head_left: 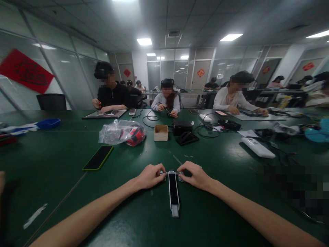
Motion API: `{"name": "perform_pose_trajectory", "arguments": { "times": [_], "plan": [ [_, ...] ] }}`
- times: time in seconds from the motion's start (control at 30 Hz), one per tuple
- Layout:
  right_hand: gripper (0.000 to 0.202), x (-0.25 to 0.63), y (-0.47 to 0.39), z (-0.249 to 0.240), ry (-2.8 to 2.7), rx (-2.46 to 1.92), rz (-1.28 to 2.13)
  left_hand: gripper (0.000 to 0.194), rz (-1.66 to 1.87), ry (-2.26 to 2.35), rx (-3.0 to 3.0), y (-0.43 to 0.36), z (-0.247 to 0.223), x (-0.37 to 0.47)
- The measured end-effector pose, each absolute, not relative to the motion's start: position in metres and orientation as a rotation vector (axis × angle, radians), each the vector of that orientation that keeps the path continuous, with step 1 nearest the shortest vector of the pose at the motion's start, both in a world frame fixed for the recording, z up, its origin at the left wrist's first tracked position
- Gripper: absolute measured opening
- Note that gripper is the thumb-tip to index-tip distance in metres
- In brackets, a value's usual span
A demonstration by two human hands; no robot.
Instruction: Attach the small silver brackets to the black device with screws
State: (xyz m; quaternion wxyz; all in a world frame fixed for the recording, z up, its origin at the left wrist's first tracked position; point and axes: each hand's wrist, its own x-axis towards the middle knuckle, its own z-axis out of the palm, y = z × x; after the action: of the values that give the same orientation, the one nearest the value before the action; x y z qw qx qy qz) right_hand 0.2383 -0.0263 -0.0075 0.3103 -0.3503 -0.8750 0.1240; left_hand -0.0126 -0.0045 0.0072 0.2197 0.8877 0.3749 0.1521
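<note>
In front of me on the green table lies a long narrow device [174,192] with a black face, a pale frame and a light grey end piece pointing toward me. My left hand [151,176] is closed in a pinch on a small grey part [162,173] beside the device's far left corner. On the opposite side, my right hand [194,175] pinches a similar small grey part [181,177]. Thin pieces seem to link both parts to the device's far end. Fingers partly cover these parts, so their exact kind is unclear.
A phone in a yellow-green case [99,157] lies left. Beyond are a plastic bag with red items [123,133], a small cardboard box [161,133], a black box [182,127] and cables. A white device [258,147] rests right. Several people sit across the table [123,212].
</note>
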Motion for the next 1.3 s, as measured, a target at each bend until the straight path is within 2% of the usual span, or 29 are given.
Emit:
{"name": "perform_pose_trajectory", "arguments": {
  "times": [1.07, 1.3],
  "plan": [
    [0.012, 0.236, -0.029, 0.0, -2.31, -1.057, 0.395, 0.016, 0.455, 1.075, 2.408, -0.006, 0.01, -0.012],
    [0.017, 0.255, -0.016, 0.022, -2.109, -1.229, 0.28, 0.017, 0.46, 1.06, 2.386, -0.006, 0.009, -0.012]
  ]
}}
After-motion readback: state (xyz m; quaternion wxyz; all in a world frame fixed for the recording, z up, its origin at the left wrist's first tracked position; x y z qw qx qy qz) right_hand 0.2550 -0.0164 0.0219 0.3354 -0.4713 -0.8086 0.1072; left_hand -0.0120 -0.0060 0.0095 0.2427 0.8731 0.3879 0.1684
